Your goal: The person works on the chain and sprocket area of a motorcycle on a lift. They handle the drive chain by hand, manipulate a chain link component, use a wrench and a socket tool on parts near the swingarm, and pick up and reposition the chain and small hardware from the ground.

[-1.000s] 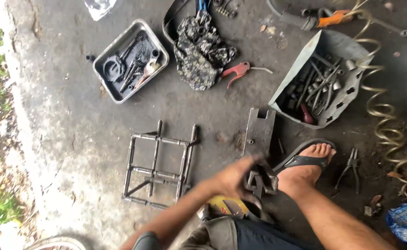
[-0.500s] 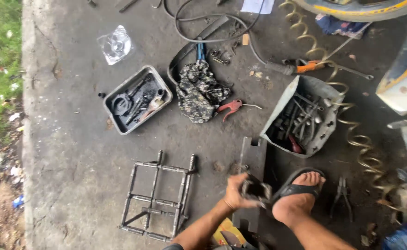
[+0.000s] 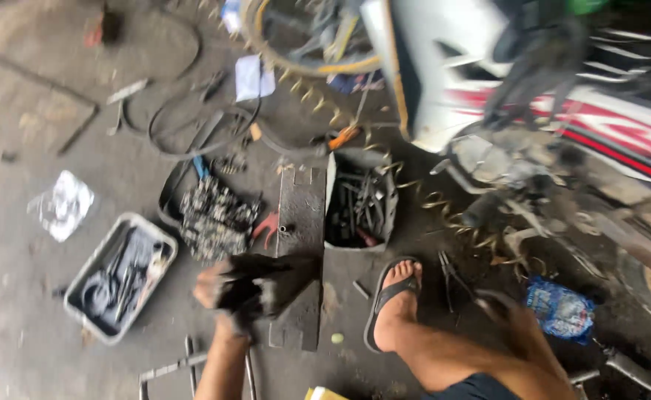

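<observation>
My left hand (image 3: 225,292) sits lower centre-left of frame, fingers curled shut around a dark metal part (image 3: 266,278). Motion blur is heavy, so I can't tell exactly what the part is. Its long axis runs roughly left-right across the frame, tilted slightly, with the free end pointing right toward the flat metal plate (image 3: 299,244). The part overlaps the plate's lower half; whether it touches the plate or is held above it I can't tell.

The plate's long axis runs up-down in the frame, from centre to just above my forearm.

My right hand (image 3: 507,315) is lower right, near my knee. It's blurred; I can't tell if the fingers are open or closed, or whether they hold anything.

My foot in a sandal (image 3: 392,300) is planted just right of the plate, toes pointing up-frame.

Around it:
- open tool box (image 3: 359,200) full of wrenches, just right of the plate's top, above the foot
- grey tray (image 3: 122,278) of tools, left of my left hand
- camouflage cloth (image 3: 214,218), above the left hand
- red-handled pliers (image 3: 266,226), between cloth and plate
- blue packet (image 3: 561,310), right of the right hand
- motorcycle (image 3: 548,96), upper right
- welded rod frame (image 3: 185,367), bottom edge, beside my left forearm
</observation>
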